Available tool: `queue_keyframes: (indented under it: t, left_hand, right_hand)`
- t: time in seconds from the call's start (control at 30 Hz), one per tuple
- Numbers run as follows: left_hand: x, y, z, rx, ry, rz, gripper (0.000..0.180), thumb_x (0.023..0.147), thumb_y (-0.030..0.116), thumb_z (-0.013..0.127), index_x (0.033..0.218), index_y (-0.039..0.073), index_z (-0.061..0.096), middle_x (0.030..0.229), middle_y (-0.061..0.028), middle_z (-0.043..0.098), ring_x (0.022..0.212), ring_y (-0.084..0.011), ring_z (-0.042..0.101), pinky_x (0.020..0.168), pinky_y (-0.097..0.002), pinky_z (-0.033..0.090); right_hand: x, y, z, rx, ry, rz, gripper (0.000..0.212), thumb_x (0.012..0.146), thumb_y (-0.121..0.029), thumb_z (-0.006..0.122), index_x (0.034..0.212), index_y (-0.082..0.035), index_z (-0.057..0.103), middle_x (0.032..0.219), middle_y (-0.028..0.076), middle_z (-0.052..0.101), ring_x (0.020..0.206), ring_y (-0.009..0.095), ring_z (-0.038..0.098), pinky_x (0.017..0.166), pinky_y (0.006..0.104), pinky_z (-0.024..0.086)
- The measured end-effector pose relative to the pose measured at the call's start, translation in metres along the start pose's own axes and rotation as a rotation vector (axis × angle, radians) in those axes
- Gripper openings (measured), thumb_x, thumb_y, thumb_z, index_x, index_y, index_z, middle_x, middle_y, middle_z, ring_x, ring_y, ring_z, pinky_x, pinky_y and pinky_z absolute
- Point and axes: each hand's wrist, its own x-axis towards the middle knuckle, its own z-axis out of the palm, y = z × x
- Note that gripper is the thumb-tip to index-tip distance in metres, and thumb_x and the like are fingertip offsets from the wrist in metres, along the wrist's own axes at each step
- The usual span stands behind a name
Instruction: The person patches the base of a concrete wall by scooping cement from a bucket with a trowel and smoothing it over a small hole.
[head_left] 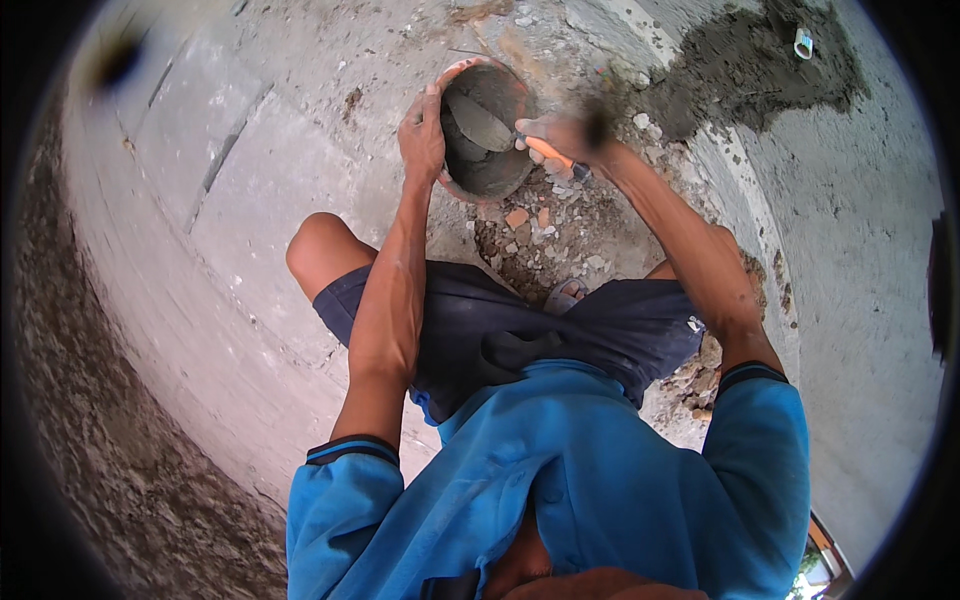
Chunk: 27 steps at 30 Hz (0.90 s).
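A round bucket with a reddish-orange rim and grey, mortar-coated walls rests on the rough ground ahead of me. Wet grey mortar lies inside it. My left hand grips the bucket's left rim, its thumb lying near the edge. In my right hand is a trowel, held by its orange and black handle. The trowel's grey, mortar-smeared blade reaches into the bucket over the mortar. A dark blurred spot covers part of my right hand.
At the upper right a dark patch of wet mortar spreads against the grey wall, with a short white pipe end sticking out of it. Broken rubble lies between the bucket and my sandalled foot. Grey concrete slabs stretch to the left.
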Motion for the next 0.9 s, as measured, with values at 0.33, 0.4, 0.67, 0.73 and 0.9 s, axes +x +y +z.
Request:
queue_keyframes:
  t: [0.33,0.4,0.67,0.73,0.9]
  left_hand:
    - [0.012,-0.017,0.01,0.158,0.028,0.117,0.054,0.108,0.048,0.053,0.123,0.001,0.074,0.12,-0.0228,0.073,0.116,-0.0369,0.066,0.105,-0.0406,0.046]
    - [0.014,-0.023,0.009,0.131,0.049,0.111,0.054,0.108,0.048,0.053,0.123,0.0,0.074,0.122,-0.0247,0.073,0.119,-0.0398,0.065,0.106,-0.0425,0.046]
    - [0.016,-0.011,0.027,-0.032,-0.026,0.159,0.058,0.108,0.049,0.053,0.128,-0.003,0.071,0.128,-0.0268,0.07,0.123,-0.0373,0.064,0.107,-0.0435,0.045]
    - [0.014,-0.008,0.024,0.016,-0.004,0.164,0.061,0.109,0.05,0.053,0.129,-0.005,0.069,0.126,-0.0263,0.071,0.12,-0.0338,0.065,0.106,-0.0421,0.045]
    - [0.013,-0.016,0.021,0.095,0.058,0.12,0.063,0.109,0.051,0.052,0.131,-0.006,0.068,0.122,-0.0234,0.072,0.114,-0.0292,0.067,0.103,-0.0398,0.048]
  right_hand:
    - [0.032,0.021,-0.041,-1.245,0.263,-0.206,0.034,0.094,-0.028,0.061,0.091,0.004,0.073,0.086,0.023,0.075,0.074,0.033,0.075,0.07,0.0501,0.058]
    - [0.007,-0.011,-0.048,-1.479,0.333,-0.216,0.033,0.093,-0.026,0.062,0.095,0.004,0.075,0.091,0.025,0.076,0.081,0.036,0.077,0.074,0.051,0.06]
    - [0.024,0.063,-0.009,-1.087,0.345,-0.211,0.041,0.098,-0.036,0.06,0.104,0.002,0.075,0.099,0.026,0.075,0.092,0.047,0.073,0.083,0.054,0.058]
    - [0.023,0.077,-0.003,-0.798,0.356,-0.261,0.045,0.098,-0.042,0.061,0.11,-0.001,0.075,0.098,0.026,0.074,0.092,0.046,0.072,0.081,0.0529,0.057]
    - [-0.002,0.089,0.018,-0.102,0.145,-0.031,0.055,0.097,-0.054,0.065,0.118,-0.004,0.074,0.095,0.021,0.076,0.091,0.034,0.073,0.079,0.0477,0.056]
